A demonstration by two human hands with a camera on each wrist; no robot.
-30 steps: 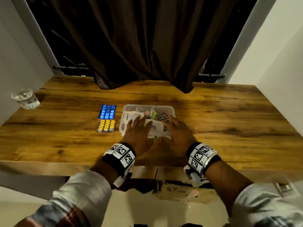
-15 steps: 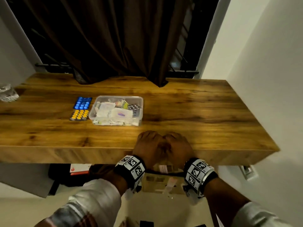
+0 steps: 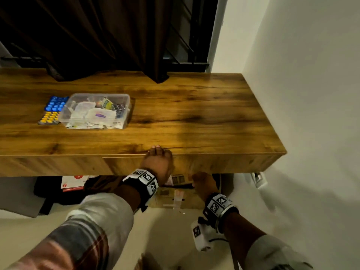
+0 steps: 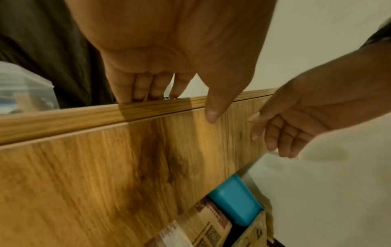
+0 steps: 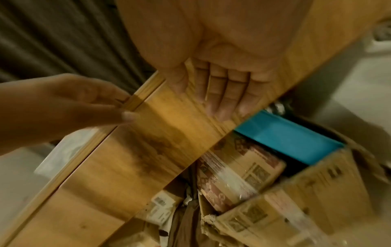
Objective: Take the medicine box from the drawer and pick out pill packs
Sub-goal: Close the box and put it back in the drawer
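The clear plastic medicine box (image 3: pixel 95 111) stands on the wooden desk (image 3: pixel 194 117), left of centre, full of pill packs and sachets. A blue blister pack (image 3: pixel 55 103) and a yellow one (image 3: pixel 48 118) lie against its left side. My left hand (image 3: pixel 156 154) is at the desk's front edge: its fingers (image 4: pixel 135 88) rest on the top and its thumb (image 4: pixel 211 113) lies on the drawer front (image 4: pixel 105 167). My right hand (image 3: pixel 202 184) is lower, its straight fingers (image 5: pixel 222 100) against the bottom edge of the drawer front (image 5: pixel 148 142). Both hands hold nothing. The drawer front sits flush.
Under the desk stands a torn cardboard box (image 5: pixel 296 192) holding wrapped packets and a teal container (image 5: pixel 289 138). A red-and-white item (image 3: pixel 74 182) lies on dark things at the lower left. A white wall (image 3: pixel 311 94) closes the right side. A brown curtain (image 3: pixel 97 36) hangs behind.
Both hands left the medicine box and came back to the desk's front edge. The right hand then dropped below the left. The head view swung to the right.
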